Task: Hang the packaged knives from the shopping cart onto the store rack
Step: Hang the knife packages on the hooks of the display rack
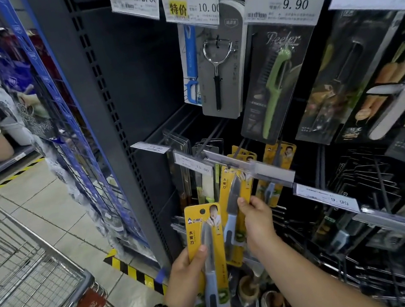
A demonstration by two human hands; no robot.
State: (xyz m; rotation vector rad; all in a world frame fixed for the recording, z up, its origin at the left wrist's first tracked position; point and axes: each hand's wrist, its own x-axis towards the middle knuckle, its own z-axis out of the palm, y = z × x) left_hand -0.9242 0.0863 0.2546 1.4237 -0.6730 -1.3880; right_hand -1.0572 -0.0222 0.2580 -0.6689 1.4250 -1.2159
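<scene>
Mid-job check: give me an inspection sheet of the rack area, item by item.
Surface: dark store rack with pegs and price tags.
Job's things: one yellow knife pack in the left hand; a second knife pack held up at a peg by the right hand; whether it is hooked on cannot be told.
Clutter: peelers hanging above.
Grippers: both hands grip packs.
Cables: nothing seen.
Surroundings: shopping cart at left, tiled floor.
</scene>
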